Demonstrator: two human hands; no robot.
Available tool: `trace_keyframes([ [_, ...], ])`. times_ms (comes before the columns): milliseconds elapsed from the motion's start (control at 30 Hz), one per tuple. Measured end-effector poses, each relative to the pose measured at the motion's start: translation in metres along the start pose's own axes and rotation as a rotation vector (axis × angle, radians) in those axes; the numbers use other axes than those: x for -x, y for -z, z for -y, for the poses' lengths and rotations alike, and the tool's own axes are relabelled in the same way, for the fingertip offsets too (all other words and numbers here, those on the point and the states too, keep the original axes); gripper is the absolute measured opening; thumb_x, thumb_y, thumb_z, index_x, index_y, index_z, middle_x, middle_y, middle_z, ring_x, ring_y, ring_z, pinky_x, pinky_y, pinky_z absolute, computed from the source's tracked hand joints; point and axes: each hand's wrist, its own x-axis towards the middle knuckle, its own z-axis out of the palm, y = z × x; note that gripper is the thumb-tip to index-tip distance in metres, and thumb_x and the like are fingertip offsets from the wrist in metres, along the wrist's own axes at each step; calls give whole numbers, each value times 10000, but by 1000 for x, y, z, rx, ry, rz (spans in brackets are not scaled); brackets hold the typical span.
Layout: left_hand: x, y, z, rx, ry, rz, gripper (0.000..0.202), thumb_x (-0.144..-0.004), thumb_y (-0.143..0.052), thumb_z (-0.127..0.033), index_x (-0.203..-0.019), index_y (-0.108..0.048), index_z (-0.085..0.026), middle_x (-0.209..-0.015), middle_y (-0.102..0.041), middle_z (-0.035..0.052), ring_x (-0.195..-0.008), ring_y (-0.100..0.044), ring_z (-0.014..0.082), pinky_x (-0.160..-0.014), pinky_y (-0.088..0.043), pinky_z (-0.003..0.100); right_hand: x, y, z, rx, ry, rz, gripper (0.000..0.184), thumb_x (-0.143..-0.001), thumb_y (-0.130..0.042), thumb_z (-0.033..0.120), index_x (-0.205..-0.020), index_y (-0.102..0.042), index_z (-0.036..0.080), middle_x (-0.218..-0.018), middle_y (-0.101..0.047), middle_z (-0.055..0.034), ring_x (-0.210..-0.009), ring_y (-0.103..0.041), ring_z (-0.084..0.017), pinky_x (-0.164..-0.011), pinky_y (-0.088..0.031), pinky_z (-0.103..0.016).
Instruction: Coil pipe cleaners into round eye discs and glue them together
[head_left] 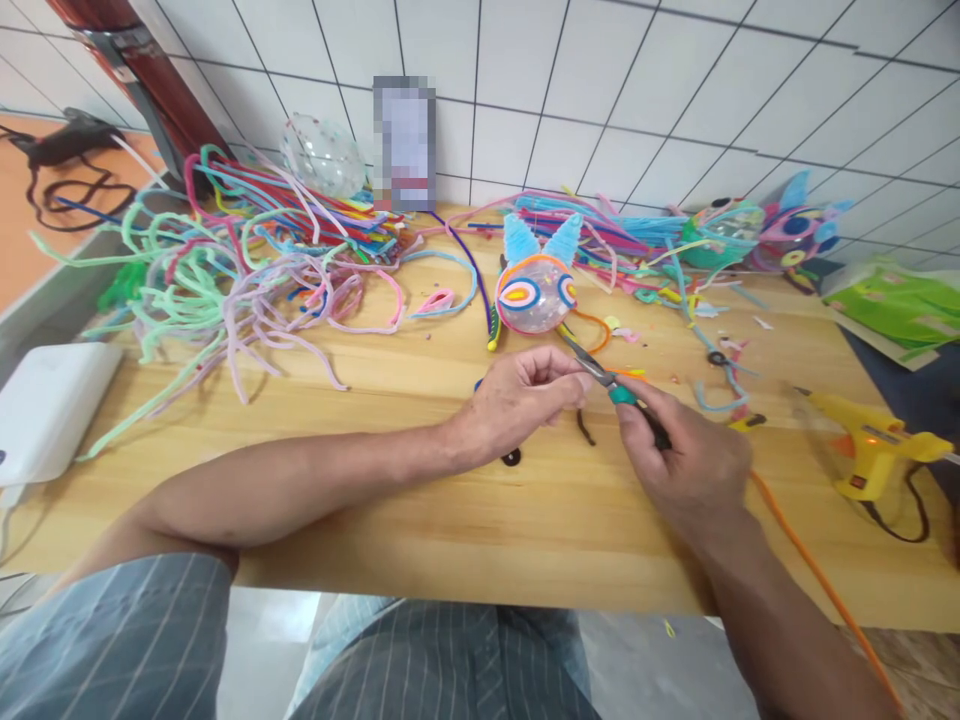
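My right hand (679, 450) is wrapped round a pair of pliers (596, 368) with teal and black handles, jaws pointing up and left. Thumb and fingers of my left hand (517, 400) are pinched together beside the jaws; whatever they hold is too small or hidden to name. A dark brown pipe cleaner piece (585, 428) shows just below the left fingertips. Beyond the hands stands a clear ball figure (536, 300) with blue fuzzy ears and ringed eyes. A small black disc (511, 457) lies under my left wrist, and an orange pipe cleaner (600, 328) curves beside the figure.
Loose pipe cleaners (225, 290) heap at the left, with more bundles (600, 225) along the wall. A yellow glue gun (870, 440) stands at the right. A white box (56, 410), a propped phone (405, 150), a clear ball (322, 155) and a green figure (720, 235) surround the workspace.
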Motion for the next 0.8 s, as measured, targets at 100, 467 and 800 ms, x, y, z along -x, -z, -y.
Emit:
trace_keyframes([
  [100,0,0,-1,19,11,-11,144,-804,-682,-272,-773,-610,-152,-665,-626,-32,-495,-457,39,-500,-376,194,0,-2,0,26,13,4,287,-999,-586,335,-1170,-783,216,-818,-818,-78,-659,-745,-211,-620,-494,-312],
  [467,-3,2,-8,258,61,-17,138,-764,-698,-233,-708,-593,-161,-560,-555,-51,-469,-434,39,-477,-310,188,-2,-6,-1,-25,1,-23,283,-988,-587,303,-1174,-776,202,-855,-806,-92,-667,-712,-201,-650,-482,-309],
  [800,-11,19,-54,205,-173,-140,194,-872,-656,-212,-701,-567,-184,-581,-515,-44,-475,-403,56,-494,-299,241,-20,18,-25,-681,-583,-232,275,-881,-737,341,-1104,-803,194,-591,-441,45,-511,-345,-106,-502,-242,-307],
])
